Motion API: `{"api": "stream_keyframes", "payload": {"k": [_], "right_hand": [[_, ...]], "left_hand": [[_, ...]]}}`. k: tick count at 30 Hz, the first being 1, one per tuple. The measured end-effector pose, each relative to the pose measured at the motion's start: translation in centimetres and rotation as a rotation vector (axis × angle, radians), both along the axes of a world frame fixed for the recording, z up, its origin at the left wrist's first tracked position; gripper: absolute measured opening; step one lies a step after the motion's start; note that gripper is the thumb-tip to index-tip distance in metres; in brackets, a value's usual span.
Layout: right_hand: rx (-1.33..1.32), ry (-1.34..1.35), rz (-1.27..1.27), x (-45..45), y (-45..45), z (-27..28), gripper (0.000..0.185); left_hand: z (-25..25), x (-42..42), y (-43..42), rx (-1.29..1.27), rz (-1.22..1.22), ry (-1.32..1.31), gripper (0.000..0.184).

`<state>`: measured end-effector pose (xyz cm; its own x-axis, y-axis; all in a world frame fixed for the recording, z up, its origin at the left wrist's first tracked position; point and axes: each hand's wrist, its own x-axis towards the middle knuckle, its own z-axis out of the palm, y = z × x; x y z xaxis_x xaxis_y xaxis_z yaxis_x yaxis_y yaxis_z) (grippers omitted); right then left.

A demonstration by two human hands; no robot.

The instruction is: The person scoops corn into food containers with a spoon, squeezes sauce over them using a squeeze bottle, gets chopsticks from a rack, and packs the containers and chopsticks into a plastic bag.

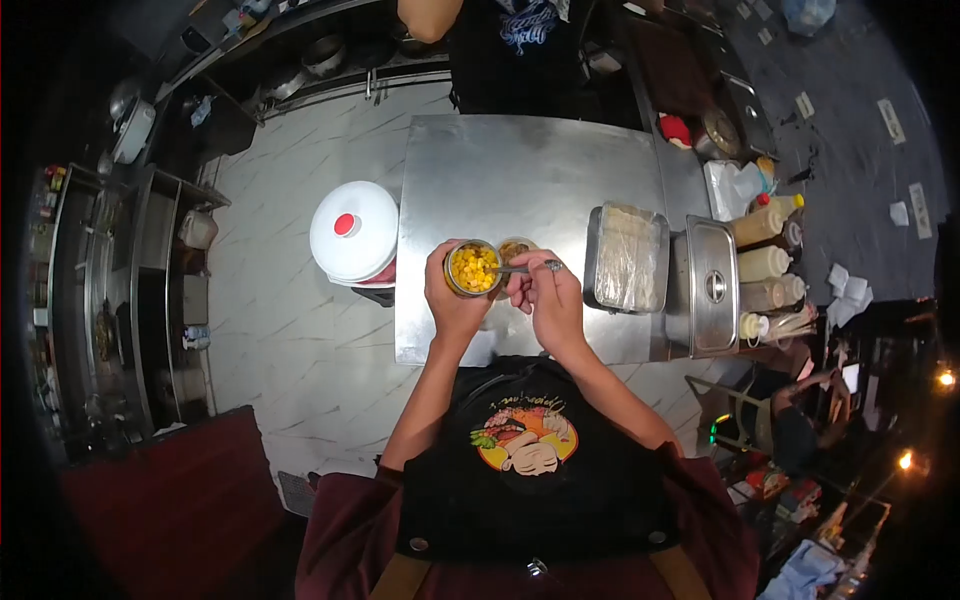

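Cup [473, 294] with corn [472, 267] above table [530, 170] is wrapped by left hand [456, 308], probably for steadiness, while right hand [560, 308] pinches spoon [517, 269].

The head camera looked forward and steeply down, fairly near, with table [520, 165] upper centre and apron [540, 515] lower centre.

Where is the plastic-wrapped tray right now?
In the head view, the plastic-wrapped tray sits toward the right side of the steel table, between the right hand and the lidded steel container.
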<state>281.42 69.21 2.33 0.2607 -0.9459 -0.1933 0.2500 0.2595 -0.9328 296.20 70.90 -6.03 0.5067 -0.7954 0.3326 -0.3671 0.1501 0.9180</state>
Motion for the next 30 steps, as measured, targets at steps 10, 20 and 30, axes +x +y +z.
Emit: {"api": "stream_keyframes", "payload": {"k": [10, 20, 30], "right_hand": [[-0.01, -0.009, -0.008, 0.3, 0.1, -1.2, 0.029], [0.077, -0.034, 0.042, -0.2, 0.0, -2.4, 0.03], [0.067, -0.083, 0.313, 3.0, 0.4, -4.5, 0.036]], "left_hand": [[-1.0, 0.2, 0.6, 0.019, 0.042, 0.0, 0.081], [-0.9, 0.7, 1.2, 0.088, 0.01, 0.05, 0.082], [-1.0, 5.4, 3.3, 0.113, 0.047, -0.026, 0.078]]}}
